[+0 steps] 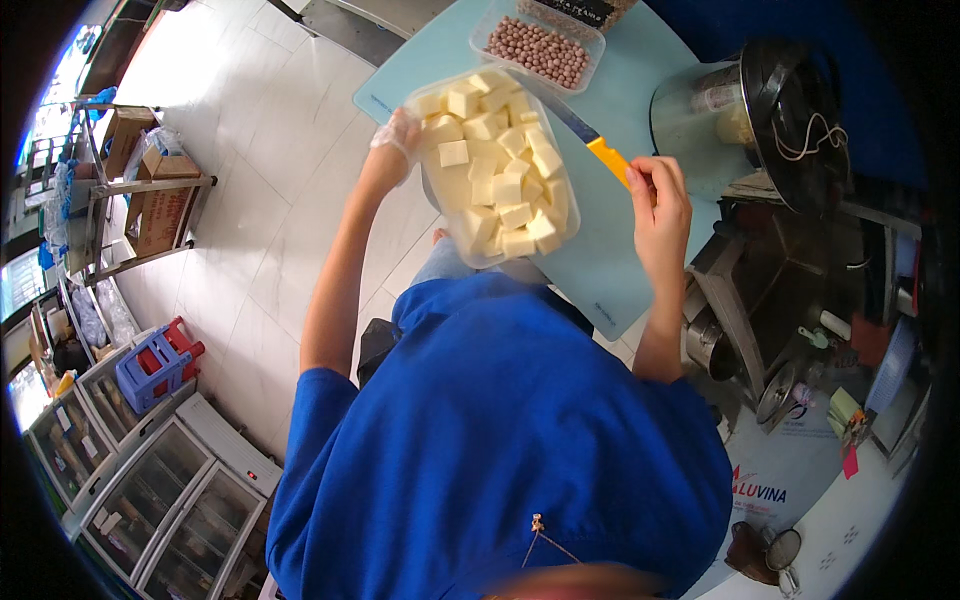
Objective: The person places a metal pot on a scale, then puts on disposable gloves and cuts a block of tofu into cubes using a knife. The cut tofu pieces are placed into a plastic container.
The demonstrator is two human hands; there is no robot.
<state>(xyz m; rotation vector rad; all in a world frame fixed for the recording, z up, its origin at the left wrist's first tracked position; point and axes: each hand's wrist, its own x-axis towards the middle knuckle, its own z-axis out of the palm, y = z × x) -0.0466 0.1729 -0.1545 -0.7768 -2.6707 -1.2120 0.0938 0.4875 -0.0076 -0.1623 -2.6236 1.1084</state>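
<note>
My left hand (396,142), in a clear plastic glove, grips the left rim of a translucent plastic container (571,217). Pale yellow cubes (508,189) fill it in a loose heap. Bare, my right hand (660,191) pinches the yellow handle of a knife (611,159) between thumb and fingers. The blade points up and left, along the container's upper right rim. Just beyond lies a clear plastic box of small brownish-pink balls (538,54) on a light blue table (630,64).
A large clear container with a black lid (787,127) stands at the right, above a metal sink (795,262). Further left are a metal rack (150,185) with cardboard boxes, a blue plastic stool (154,369) and glass-fronted cabinets (161,499). Beside the top box is another container (581,11).
</note>
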